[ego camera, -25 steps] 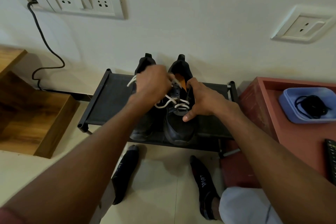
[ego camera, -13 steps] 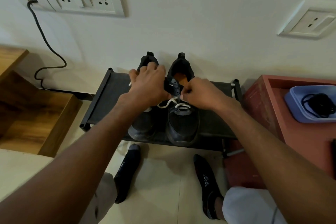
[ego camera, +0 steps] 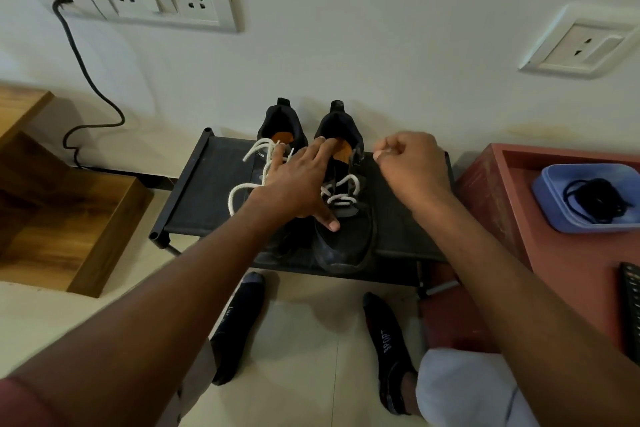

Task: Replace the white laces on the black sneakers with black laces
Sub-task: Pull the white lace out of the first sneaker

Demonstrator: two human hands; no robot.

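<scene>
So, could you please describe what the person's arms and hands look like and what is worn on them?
Both forearms are bare, and the left hand and right hand wear no gloves, rings or watch that I can see. A dark red sleeve edge shows on the left upper arm; the right arm's sleeve is out of view.

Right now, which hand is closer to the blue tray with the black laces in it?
The right hand. It hovers above the black rack, with the light-blue plastic tray off to its right. The left hand rests farther away on the black sneakers.
</scene>
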